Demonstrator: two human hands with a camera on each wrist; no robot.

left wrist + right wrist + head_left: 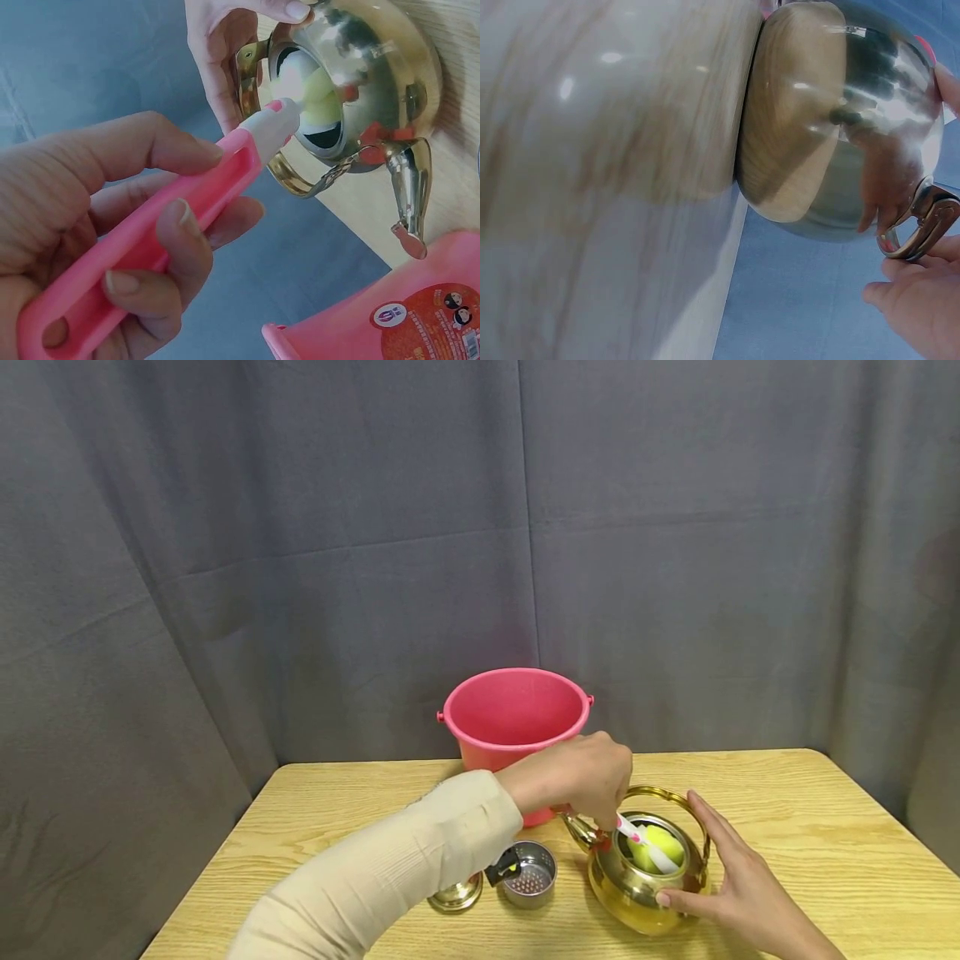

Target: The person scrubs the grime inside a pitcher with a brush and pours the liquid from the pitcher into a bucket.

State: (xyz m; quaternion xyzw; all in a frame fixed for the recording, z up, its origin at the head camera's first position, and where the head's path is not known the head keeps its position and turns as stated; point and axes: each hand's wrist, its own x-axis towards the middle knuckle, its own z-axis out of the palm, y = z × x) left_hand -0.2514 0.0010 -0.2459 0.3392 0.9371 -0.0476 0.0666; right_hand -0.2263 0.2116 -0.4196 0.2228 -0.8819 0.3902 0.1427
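Observation:
My left hand (pixel 596 775) grips the pink handle of a sponge brush (pixel 75 291), fingers wrapped round it. Its yellow-green sponge head (pixel 663 842) sits in the open mouth of a shiny gold kettle (pixel 637 902), with part of the sponge hidden below the rim. On the kettle's right side is my right hand (pixel 738 878), thumb on the body near the mouth and fingers behind the raised hoop handle (pixel 658 792). The right wrist view shows the kettle's side close up, with fingers at the handle's hinge. The spout points toward the bucket.
A pink bucket (pixel 517 710) stands at the table's back, just beyond my left hand. Left of the kettle are a perforated metal strainer (pixel 528 889) and a gold lid (pixel 457 895), partly covered by my left sleeve (pixel 390 860). A grey curtain (pixel 375 568) hangs behind the wooden table (pixel 810 810).

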